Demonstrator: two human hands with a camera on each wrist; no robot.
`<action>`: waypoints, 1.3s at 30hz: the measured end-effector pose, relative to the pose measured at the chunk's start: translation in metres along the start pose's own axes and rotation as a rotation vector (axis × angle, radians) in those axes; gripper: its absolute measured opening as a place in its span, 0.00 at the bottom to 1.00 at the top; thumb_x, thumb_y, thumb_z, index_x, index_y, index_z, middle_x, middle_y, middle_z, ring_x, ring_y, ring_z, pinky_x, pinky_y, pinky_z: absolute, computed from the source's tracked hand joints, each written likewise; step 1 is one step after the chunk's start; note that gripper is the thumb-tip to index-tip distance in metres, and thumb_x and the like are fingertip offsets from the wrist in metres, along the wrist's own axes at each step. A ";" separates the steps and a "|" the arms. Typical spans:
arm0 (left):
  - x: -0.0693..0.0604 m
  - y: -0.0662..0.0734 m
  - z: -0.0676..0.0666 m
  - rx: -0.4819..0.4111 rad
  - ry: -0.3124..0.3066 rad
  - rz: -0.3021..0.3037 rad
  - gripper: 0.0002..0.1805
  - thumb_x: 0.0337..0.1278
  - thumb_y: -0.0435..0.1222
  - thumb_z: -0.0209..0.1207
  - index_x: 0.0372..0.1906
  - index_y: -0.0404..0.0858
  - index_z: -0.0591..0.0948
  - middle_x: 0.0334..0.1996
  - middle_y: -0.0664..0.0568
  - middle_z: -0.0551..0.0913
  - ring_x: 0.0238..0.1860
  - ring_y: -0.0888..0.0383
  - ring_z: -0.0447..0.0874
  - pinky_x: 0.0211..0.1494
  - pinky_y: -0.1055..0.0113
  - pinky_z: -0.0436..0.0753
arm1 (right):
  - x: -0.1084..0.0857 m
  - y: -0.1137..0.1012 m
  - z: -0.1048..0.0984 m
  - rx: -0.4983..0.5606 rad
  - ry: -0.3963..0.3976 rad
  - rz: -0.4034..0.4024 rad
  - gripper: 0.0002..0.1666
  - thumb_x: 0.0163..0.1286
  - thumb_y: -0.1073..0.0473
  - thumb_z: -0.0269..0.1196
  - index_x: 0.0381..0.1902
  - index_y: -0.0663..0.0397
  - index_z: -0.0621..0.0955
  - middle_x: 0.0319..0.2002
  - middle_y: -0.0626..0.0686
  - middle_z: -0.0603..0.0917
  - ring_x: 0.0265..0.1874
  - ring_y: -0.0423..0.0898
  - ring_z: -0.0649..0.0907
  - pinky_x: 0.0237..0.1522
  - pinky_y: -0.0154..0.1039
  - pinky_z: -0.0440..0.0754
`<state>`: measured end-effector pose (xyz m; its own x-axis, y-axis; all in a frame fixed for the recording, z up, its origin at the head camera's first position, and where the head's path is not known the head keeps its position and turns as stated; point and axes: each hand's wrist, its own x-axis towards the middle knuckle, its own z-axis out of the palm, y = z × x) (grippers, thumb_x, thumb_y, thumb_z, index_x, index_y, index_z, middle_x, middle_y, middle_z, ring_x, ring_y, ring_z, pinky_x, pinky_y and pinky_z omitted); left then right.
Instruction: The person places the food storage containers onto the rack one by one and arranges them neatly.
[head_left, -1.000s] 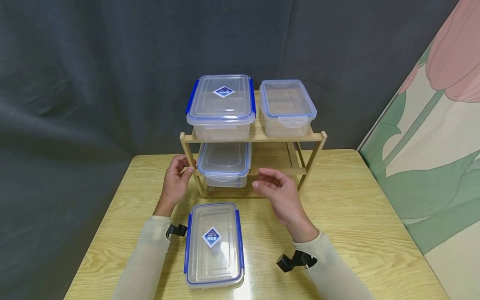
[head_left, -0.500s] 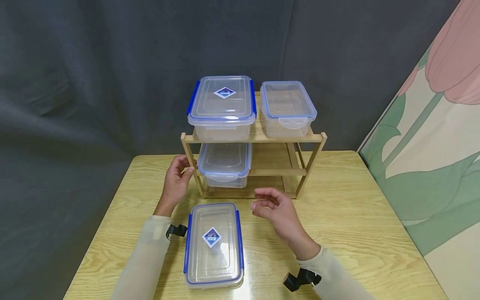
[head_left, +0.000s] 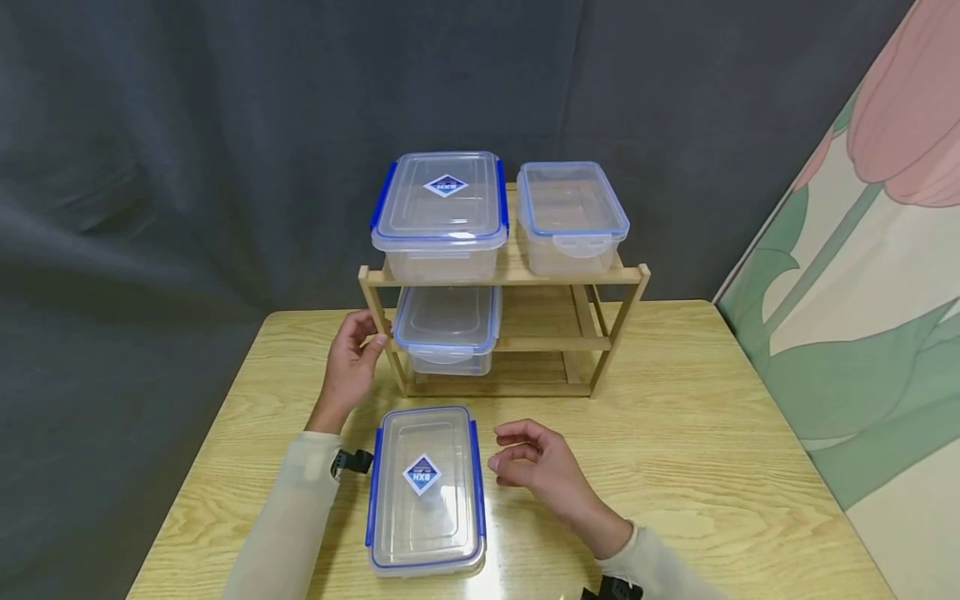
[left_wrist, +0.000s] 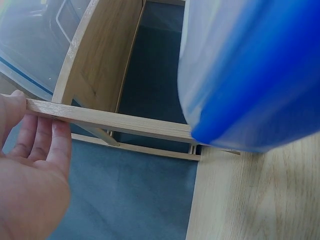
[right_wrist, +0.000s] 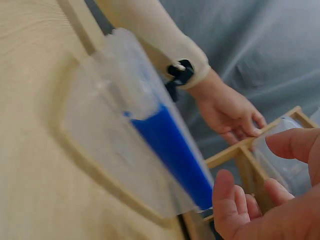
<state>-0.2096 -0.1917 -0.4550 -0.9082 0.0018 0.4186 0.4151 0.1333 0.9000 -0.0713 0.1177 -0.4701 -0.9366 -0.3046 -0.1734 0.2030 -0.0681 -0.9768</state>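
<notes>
My left hand [head_left: 352,367] pinches the left front post of a wooden three-tier rack [head_left: 555,343]; in the left wrist view the thumb [left_wrist: 15,107] lies on one side of the post and the fingers on the other. My right hand [head_left: 551,475] hovers with loosely bent fingers, nothing between them, just right of a flat clear food container [head_left: 427,521]. That container lies on the table in front of the rack, with blue side clips and a diamond label. In the right wrist view its blue clip [right_wrist: 172,155] is close to my fingers.
On the rack's top tier stand a large blue-clipped container [head_left: 442,212] and a smaller clear one [head_left: 573,200]. Another clear container [head_left: 447,321] sits at the left of the middle tier. Behind the wooden table [head_left: 720,433] hangs a dark curtain [head_left: 262,150].
My right hand has drawn back from the front of the middle tier, down toward the container on the table. The left hand stays on the rack post.
</notes>
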 end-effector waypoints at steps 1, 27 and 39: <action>0.000 0.000 0.000 0.000 0.000 -0.002 0.17 0.76 0.21 0.53 0.64 0.26 0.73 0.50 0.40 0.82 0.52 0.59 0.83 0.55 0.77 0.84 | -0.001 0.004 0.001 0.006 -0.008 0.009 0.31 0.65 0.69 0.71 0.63 0.73 0.75 0.53 0.59 0.79 0.41 0.43 0.87 0.44 0.42 0.92; 0.001 0.003 0.001 0.008 -0.004 -0.013 0.17 0.76 0.22 0.53 0.65 0.27 0.73 0.52 0.38 0.81 0.54 0.57 0.83 0.55 0.77 0.84 | -0.033 0.061 0.030 0.122 -0.021 0.115 0.39 0.59 0.70 0.76 0.65 0.71 0.69 0.46 0.54 0.78 0.39 0.43 0.84 0.36 0.43 0.91; 0.000 0.000 0.001 0.001 0.003 -0.004 0.17 0.76 0.21 0.53 0.64 0.25 0.73 0.50 0.43 0.81 0.53 0.57 0.83 0.56 0.77 0.84 | -0.042 0.068 0.043 0.224 -0.040 0.139 0.46 0.60 0.71 0.75 0.71 0.72 0.64 0.42 0.52 0.82 0.35 0.42 0.86 0.33 0.41 0.91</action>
<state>-0.2098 -0.1908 -0.4553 -0.9098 -0.0014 0.4151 0.4112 0.1345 0.9016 -0.0062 0.0847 -0.5235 -0.8840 -0.3626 -0.2950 0.3915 -0.2296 -0.8911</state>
